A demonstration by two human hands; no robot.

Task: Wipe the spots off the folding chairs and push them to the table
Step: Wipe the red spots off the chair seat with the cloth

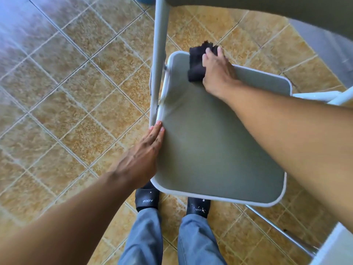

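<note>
A folding chair stands in front of me, its grey-green seat (210,150) edged in white and its backrest (267,8) dark at the top of the view. My right hand (217,71) presses a black cloth (196,64) flat onto the far corner of the seat, fingers spread over it. My left hand (145,155) lies flat against the seat's left edge, fingers straight, touching the rim by the grey frame leg (158,54). No spots are visible on the seat.
Tan tiled floor (66,92) lies all around. My feet in black slippers (147,199) stand just under the seat's near edge. A chrome rail (277,228) runs low right beside a white surface (336,245). A grey object (328,46) sits at right.
</note>
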